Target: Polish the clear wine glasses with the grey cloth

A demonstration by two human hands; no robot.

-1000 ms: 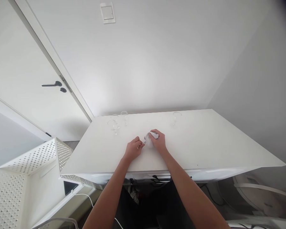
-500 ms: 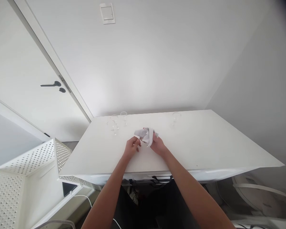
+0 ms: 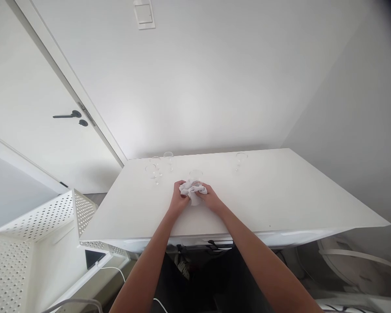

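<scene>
A whitish cloth (image 3: pixel 193 191) is bunched between my two hands near the middle of the white table (image 3: pixel 263 191). From the left, my left hand (image 3: pixel 179 198) is closed on the cloth's edge. My right hand (image 3: pixel 211 198) grips it from the other side, fingers pressed into the folds. Just above the cloth shows the clear bowl of a wine glass (image 3: pixel 196 174); its lower part is hidden by the cloth and fingers. It appears upright.
Three clear stemmed glasses, one of them a glass (image 3: pixel 168 160), stand at the table's back left. Another stemmed glass (image 3: pixel 241 161) stands at back right. A wall rises behind. A white perforated shelf (image 3: pixel 52 217) is at lower left, beside a door (image 3: pixel 35 108).
The glass has turned from tilted in the cloth to upright, bowl up. My right hand has moved slightly left, and both hands now hold the cloth low around the glass.
</scene>
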